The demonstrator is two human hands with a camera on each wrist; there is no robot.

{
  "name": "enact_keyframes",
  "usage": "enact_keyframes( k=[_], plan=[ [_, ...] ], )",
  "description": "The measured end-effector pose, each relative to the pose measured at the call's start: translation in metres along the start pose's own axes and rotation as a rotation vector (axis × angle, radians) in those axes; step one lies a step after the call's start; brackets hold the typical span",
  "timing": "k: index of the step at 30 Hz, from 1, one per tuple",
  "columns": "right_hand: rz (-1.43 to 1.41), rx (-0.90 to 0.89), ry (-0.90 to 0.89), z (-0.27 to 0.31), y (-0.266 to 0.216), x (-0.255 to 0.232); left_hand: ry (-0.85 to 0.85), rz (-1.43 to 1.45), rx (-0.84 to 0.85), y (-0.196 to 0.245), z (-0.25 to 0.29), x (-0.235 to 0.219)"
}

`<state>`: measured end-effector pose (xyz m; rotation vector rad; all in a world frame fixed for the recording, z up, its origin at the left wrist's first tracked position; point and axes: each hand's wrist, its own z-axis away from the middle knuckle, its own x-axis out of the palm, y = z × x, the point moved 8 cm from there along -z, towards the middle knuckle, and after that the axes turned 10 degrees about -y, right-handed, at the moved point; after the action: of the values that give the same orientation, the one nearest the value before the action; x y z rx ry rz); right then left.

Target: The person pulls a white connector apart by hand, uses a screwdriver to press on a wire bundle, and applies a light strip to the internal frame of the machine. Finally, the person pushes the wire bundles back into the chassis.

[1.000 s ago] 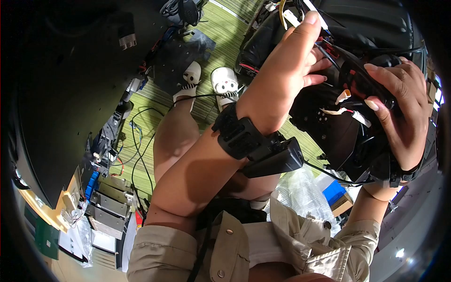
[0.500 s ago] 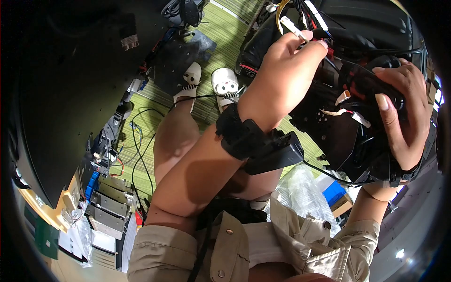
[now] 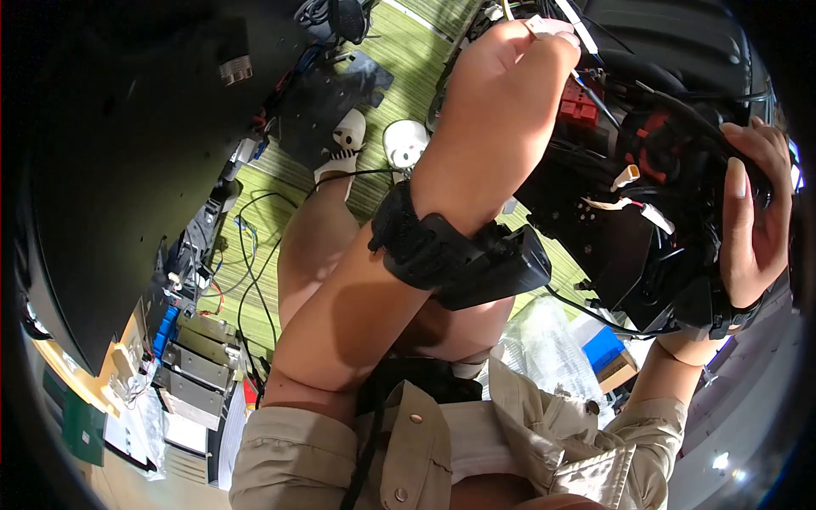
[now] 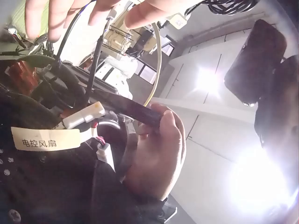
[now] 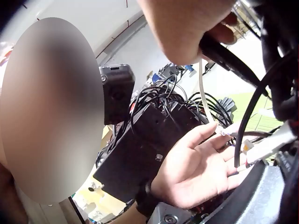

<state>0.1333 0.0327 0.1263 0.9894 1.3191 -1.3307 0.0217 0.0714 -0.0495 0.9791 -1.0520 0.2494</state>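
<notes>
My left hand (image 3: 510, 110) pinches a small white connector (image 3: 544, 25) at its wire end, between thumb and forefinger. In the right wrist view the palm of that left hand (image 5: 201, 172) faces up, the other fingers stretched under cables. My right hand (image 3: 756, 221) grips a long black strip-like piece (image 4: 135, 109) between thumb and fingers; its kind is not clear. Below hang a loose white connector (image 4: 84, 115) and a cream label (image 4: 46, 139) with printed characters. A red block (image 3: 580, 104) sits among the black cables between the hands.
A black perforated plate (image 3: 586, 229) and a black padded seat-like surface (image 3: 671, 42) surround the wiring. A large black panel (image 3: 110, 170) fills the left side. Bubble wrap (image 3: 544, 348) and a blue item (image 3: 603, 344) lie low on the right. Thin cables cross the green floor (image 3: 263, 221).
My left hand went from outstretched fingers to pinching the white connector, then moved up and left with it. The right hand shifted right, and the red block now shows more.
</notes>
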Motion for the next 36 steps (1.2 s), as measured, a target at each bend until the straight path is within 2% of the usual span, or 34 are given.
enact_keyframes(
  k=[4, 5, 6, 7, 9, 11, 15, 17, 18, 19, 20, 21, 22, 23, 25, 26, 27, 29, 30, 33, 34, 35, 36],
  plan=[
    [-0.047, -0.001, -0.047, -0.001, 0.008, 0.001, 0.002, -0.027, 0.020, 0.005, 0.000, -0.004],
    [0.017, -0.081, -0.072, -0.004, 0.003, -0.002, 0.007, -0.027, 0.023, 0.007, 0.002, -0.003],
    [0.081, -0.161, -0.095, -0.006, -0.002, -0.001, 0.054, -0.163, 0.042, 0.017, 0.004, -0.001],
    [0.079, -0.166, -0.096, -0.004, -0.001, 0.001, 0.100, -0.299, 0.059, 0.024, 0.007, -0.002],
    [-0.076, -0.037, -0.064, 0.002, 0.012, 0.003, 0.075, -0.344, 0.059, 0.023, 0.006, -0.003],
    [-0.106, -0.025, -0.081, 0.002, 0.012, 0.004, 0.109, -0.407, 0.218, 0.035, 0.007, -0.001],
    [-0.130, 0.038, 0.005, 0.003, 0.014, 0.000, 0.118, -0.503, 0.175, 0.038, 0.007, 0.001],
    [-0.122, 0.064, 0.049, 0.005, 0.015, 0.000, 0.301, -0.801, 0.758, 0.061, 0.028, 0.014],
    [-0.305, 0.132, 0.123, 0.009, 0.023, 0.001, 0.222, -0.679, 0.756, 0.058, 0.018, 0.006],
    [-0.488, 0.201, 0.196, 0.013, 0.031, 0.002, 0.225, -0.679, 0.755, 0.056, 0.018, 0.003],
    [-0.371, 0.103, 0.122, 0.008, 0.026, -0.002, 0.196, -0.701, 0.774, 0.053, 0.019, 0.004],
    [-0.371, 0.102, 0.121, 0.008, 0.024, 0.001, 0.164, -0.724, 0.795, 0.056, 0.020, 0.008],
    [-0.513, 0.130, 0.149, 0.010, 0.024, 0.006, 0.127, -0.573, 0.766, 0.055, 0.017, 0.007],
    [-0.655, 0.157, 0.180, 0.010, 0.024, 0.010, 0.125, -0.575, 0.768, 0.059, 0.022, 0.007],
    [-0.684, 0.184, 0.190, 0.010, 0.019, 0.012, 0.053, -0.746, 0.617, 0.070, 0.023, 0.019],
    [-0.713, 0.214, 0.197, 0.011, 0.020, 0.012, 0.013, -0.698, 0.591, 0.055, 0.016, 0.009],
    [-0.712, 0.215, 0.201, 0.011, 0.021, 0.012, 0.009, -0.699, 0.592, 0.055, 0.016, 0.010],
    [-0.744, 0.199, 0.251, 0.015, 0.029, 0.004, 0.159, -1.006, 0.715, 0.065, 0.028, 0.020],
    [-0.742, 0.200, 0.259, 0.013, 0.039, -0.001, 0.152, -1.006, 0.718, 0.066, 0.029, 0.022],
    [-0.554, -0.353, 0.220, -0.005, 0.035, -0.027, 0.100, -1.113, 0.644, 0.067, 0.030, 0.029],
    [-0.551, -0.511, 0.452, -0.002, 0.021, -0.032, 0.083, -1.148, 0.618, 0.066, 0.030, 0.032],
    [-0.545, -0.508, 0.457, -0.007, 0.028, -0.032, 0.076, -1.146, 0.622, 0.067, 0.031, 0.034],
    [-0.509, -0.666, 0.374, -0.011, 0.019, -0.029, 0.083, -1.183, 0.615, 0.067, 0.031, 0.036]
  ],
)
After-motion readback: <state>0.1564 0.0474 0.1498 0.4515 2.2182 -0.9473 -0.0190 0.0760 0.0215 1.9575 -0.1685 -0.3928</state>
